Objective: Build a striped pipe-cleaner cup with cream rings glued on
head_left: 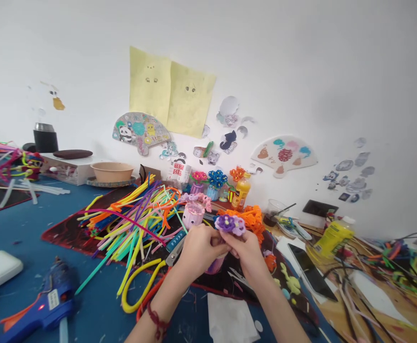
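Near the middle of the table, my left hand (204, 250) and my right hand (246, 250) meet at a purple and lilac pipe-cleaner flower (230, 224). The fingers of my right hand pinch it from below. My left fingers are closed close beside it; what lies between them is hidden. Under the hands a small purple pot (215, 265) shows in part. Just behind my left hand stands a pink pot with googly eyes (193, 214), topped with pink flowers. Scissors (174, 248) lie left of my left wrist.
Colourful pipe cleaners (133, 228) spread over the dark mat to the left. A blue glue gun (53, 302) with a lit red light lies front left. Orange pipe-cleaner pieces (251, 219) sit behind my right hand. A phone (311, 271) and yellow bottle (333, 238) are at right.
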`<action>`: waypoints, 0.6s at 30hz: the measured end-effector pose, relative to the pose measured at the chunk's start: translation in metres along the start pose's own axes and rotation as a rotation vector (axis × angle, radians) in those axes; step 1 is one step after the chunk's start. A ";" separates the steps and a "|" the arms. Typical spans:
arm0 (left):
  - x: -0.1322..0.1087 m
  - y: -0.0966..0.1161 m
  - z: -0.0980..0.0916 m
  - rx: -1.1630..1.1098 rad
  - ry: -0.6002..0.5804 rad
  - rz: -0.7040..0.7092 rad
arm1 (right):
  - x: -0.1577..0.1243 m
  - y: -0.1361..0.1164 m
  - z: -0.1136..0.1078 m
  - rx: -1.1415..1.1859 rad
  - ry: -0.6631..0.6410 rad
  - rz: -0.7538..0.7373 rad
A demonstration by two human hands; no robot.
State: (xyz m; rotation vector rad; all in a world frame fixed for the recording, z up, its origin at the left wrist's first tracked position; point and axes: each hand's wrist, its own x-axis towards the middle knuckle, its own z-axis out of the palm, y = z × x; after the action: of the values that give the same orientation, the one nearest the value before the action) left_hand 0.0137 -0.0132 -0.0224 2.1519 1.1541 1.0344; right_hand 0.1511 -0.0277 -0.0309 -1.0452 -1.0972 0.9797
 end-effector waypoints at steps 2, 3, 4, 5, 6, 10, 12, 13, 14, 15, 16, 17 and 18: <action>0.001 0.000 0.005 0.015 0.005 -0.010 | -0.001 -0.002 0.001 -0.007 -0.012 -0.009; 0.001 0.000 0.006 0.021 0.008 -0.011 | -0.001 -0.003 0.000 -0.015 -0.021 -0.016; 0.002 0.000 0.006 0.027 0.012 -0.012 | -0.001 -0.004 -0.002 -0.024 -0.029 -0.021; 0.002 0.000 0.006 0.035 0.013 -0.012 | 0.000 -0.005 -0.004 -0.038 -0.042 -0.027; 0.002 0.000 0.005 0.045 0.015 -0.013 | 0.002 -0.005 -0.008 -0.061 -0.057 -0.035; 0.002 -0.001 -0.001 0.108 0.043 -0.025 | 0.012 -0.003 -0.033 -0.227 -0.047 -0.089; 0.001 -0.001 -0.003 0.148 0.068 -0.032 | 0.018 0.001 -0.049 -0.341 0.028 -0.122; 0.001 -0.001 -0.004 0.168 0.080 -0.035 | 0.021 0.003 -0.057 -0.411 0.085 -0.142; 0.000 -0.001 -0.004 0.187 0.087 -0.037 | 0.024 0.006 -0.064 -0.489 0.141 -0.161; -0.001 0.000 -0.004 0.205 0.092 -0.037 | 0.026 0.009 -0.071 -0.567 0.185 -0.176; -0.001 0.000 -0.004 0.220 0.093 -0.038 | 0.028 0.011 -0.076 -0.642 0.214 -0.187; -0.002 0.001 -0.004 0.234 0.093 -0.040 | 0.029 0.014 -0.079 -0.714 0.229 -0.193; -0.002 0.002 -0.003 0.245 0.091 -0.043 | 0.030 0.016 -0.081 -0.782 0.231 -0.196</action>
State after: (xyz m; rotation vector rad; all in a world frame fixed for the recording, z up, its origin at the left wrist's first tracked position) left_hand 0.0112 -0.0157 -0.0199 2.2733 1.4294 1.0265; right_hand 0.2348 -0.0080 -0.0510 -1.5875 -1.3885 0.2385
